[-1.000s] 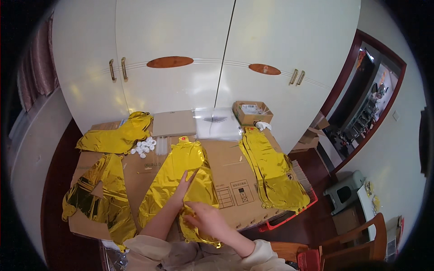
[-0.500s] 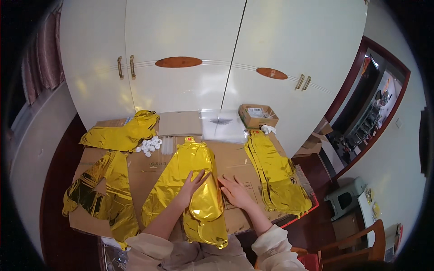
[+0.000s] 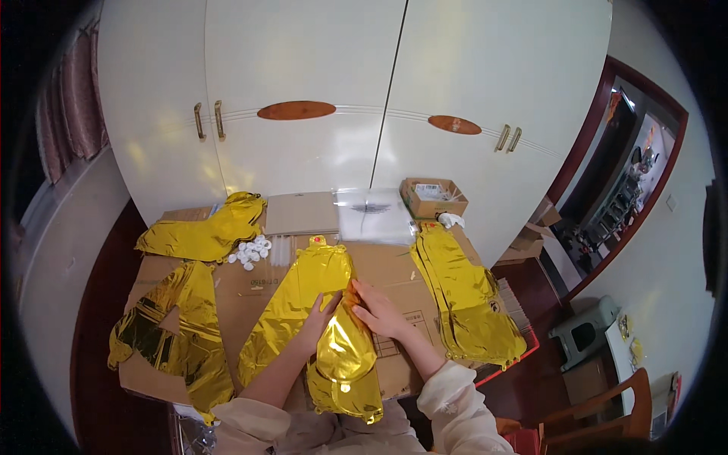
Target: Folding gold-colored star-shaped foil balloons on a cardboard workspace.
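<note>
the left hand [image 3: 317,322] and right hand [image 3: 379,309], half curled, touch the middle gold foil [image 3: 347,350] from both sides, seemingly folding; grip i cannot tell; flattening probably comes next.

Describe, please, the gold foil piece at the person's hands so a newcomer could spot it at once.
Find the white cabinet, then the cardboard before it. The gold foil piece lies midway across; unlike the gold neighbours either side, it has the left hand and right hand on it.
</note>
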Tool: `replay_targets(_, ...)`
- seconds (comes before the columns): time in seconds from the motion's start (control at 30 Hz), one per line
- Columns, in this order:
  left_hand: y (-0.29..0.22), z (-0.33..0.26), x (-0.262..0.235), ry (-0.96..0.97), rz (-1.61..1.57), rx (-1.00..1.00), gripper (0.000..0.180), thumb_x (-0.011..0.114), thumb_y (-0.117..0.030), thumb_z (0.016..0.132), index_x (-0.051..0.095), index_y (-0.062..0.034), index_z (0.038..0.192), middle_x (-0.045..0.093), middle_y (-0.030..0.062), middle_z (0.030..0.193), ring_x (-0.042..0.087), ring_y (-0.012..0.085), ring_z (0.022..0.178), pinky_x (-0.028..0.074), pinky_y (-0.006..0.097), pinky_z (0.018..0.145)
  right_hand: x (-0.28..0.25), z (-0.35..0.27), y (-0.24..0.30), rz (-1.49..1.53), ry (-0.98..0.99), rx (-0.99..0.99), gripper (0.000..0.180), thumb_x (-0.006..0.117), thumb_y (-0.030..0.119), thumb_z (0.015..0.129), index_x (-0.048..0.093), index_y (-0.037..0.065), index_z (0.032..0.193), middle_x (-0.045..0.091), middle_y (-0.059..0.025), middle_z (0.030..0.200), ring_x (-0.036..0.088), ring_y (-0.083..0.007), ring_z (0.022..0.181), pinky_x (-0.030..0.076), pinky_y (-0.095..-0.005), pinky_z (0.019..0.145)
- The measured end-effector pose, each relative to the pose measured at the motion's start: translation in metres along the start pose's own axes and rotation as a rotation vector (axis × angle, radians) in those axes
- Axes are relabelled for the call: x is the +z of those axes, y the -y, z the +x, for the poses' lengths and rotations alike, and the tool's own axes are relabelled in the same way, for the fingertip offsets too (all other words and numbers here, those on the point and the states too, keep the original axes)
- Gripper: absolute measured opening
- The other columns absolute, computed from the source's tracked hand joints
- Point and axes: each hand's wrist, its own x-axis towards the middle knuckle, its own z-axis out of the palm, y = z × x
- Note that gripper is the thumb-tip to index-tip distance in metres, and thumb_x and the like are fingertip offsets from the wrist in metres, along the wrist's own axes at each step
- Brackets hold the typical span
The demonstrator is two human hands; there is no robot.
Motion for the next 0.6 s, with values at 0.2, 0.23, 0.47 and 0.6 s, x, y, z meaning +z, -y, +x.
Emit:
replay_targets(0.2, 0.022, 0.019, 0.011, -0.204, -0.754, -0.475, 0.060, 0.046, -0.018, 0.102, 0.018, -0.0063, 0.154, 0.042, 0.0181, 0.144, 0.046, 0.0223, 0.129, 0.042, 0.034, 0.105, 0.004, -0.005, 0.007, -0.243, 0.066, -0.028, 0.070, 0.045, 0.043, 0.098, 0.027, -0.002, 0.148, 0.028, -0.0249, 0.153, 0.027, -0.0352, 0.143, 0.021, -0.0462, 0.118)
replay_targets(0.23, 0.039, 0.022, 0.013, -0.180, -0.881, -0.475, 0.060, 0.046, -0.020, 0.103, 0.016, -0.0074, 0.154, 0.042, 0.0173, 0.144, 0.046, 0.0216, 0.128, 0.042, 0.033, 0.104, 0.006, -0.007, 0.007, -0.262, 0.065, -0.040, 0.069, 0.044, 0.043, 0.099, 0.028, -0.003, 0.147, 0.029, -0.0245, 0.153, 0.028, -0.0344, 0.143, 0.021, -0.0462, 0.118)
replay_targets(0.47, 0.062, 0.022, 0.017, -0.023, -1.021, -0.334, 0.066, 0.046, -0.029, 0.103, 0.009, -0.0116, 0.155, 0.034, 0.0157, 0.149, 0.043, 0.0223, 0.130, 0.043, 0.034, 0.104, 0.004, -0.030, 0.008, -0.356, 0.112, -0.100, 0.057, 0.039, 0.035, 0.102, 0.036, -0.004, 0.143, 0.034, -0.0199, 0.152, 0.030, -0.0286, 0.143, 0.022, -0.0452, 0.118)
replay_targets(0.6, 0.048, 0.023, 0.012, -0.017, -0.944, -0.336, 0.066, 0.046, -0.025, 0.102, 0.010, -0.0105, 0.155, 0.033, 0.0163, 0.151, 0.039, 0.0246, 0.134, 0.041, 0.035, 0.105, 0.006, -0.030, 0.007, -0.366, 0.093, -0.103, 0.058, 0.039, 0.036, 0.101, 0.036, -0.004, 0.144, 0.035, -0.0195, 0.152, 0.031, -0.0288, 0.143, 0.022, -0.0446, 0.118)
